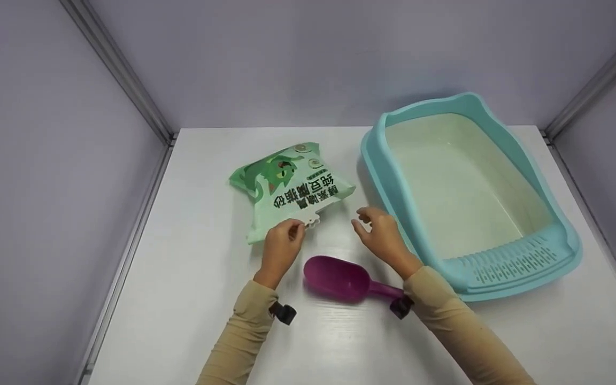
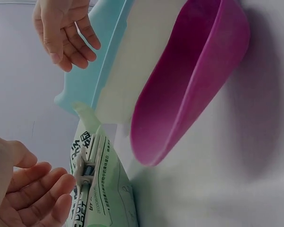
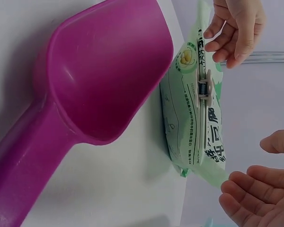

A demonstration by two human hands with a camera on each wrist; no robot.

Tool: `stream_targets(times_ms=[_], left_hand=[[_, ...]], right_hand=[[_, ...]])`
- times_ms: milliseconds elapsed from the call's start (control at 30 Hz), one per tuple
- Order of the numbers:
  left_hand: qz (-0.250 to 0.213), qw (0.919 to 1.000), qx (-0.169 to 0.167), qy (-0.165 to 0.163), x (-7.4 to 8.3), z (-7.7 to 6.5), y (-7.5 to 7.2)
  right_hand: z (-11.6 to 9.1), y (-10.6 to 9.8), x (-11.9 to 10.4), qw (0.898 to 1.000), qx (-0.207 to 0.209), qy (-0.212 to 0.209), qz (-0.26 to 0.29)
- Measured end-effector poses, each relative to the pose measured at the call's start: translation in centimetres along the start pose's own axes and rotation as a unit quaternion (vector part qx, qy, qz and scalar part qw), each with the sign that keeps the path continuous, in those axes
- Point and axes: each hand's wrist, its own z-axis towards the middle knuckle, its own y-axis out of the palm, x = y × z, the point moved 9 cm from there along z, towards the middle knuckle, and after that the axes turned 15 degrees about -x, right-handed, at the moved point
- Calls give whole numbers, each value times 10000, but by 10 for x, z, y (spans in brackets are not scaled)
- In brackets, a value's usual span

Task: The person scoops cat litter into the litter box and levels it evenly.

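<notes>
A green bag of cat litter [image 1: 292,184] lies on the table, its near edge folded and held by a white spring clip [image 1: 311,220]. Beside that clip is my left hand [image 1: 282,241], fingers loosely bent; in the left wrist view its fingertips come close to the clip [image 2: 87,171] without gripping it. My right hand [image 1: 384,233] hovers between the bag and the litter box, thumb and fingers apart and nothing in it. A magenta scoop [image 1: 338,278] rests below the hands, its handle end partly hidden by the right wrist.
To the right stands a large light-blue litter box [image 1: 401,198] with a pale inside and a slotted front step. The white table [image 1: 179,267] is enclosed by grey panels [image 1: 308,64] at the back and sides.
</notes>
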Motion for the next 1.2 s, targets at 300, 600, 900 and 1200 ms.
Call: stream_targets(times_ms=[300,600,900,1200], left_hand=[[-330,9988,-98,-348,-28,-20,15],[-1421,9853,32,-946,-57,-38,20],[-2427,9548,293,-1690,-81,-50,24],[-3347,9068,588,-2495,-105,-58,18]], right_hand=[[3,19,3,9995,-73,-71,302],[4,39,13,9945,-352,398,902],[5,47,13,9938,-406,482,919],[7,61,13,9890,-492,565,1278]])
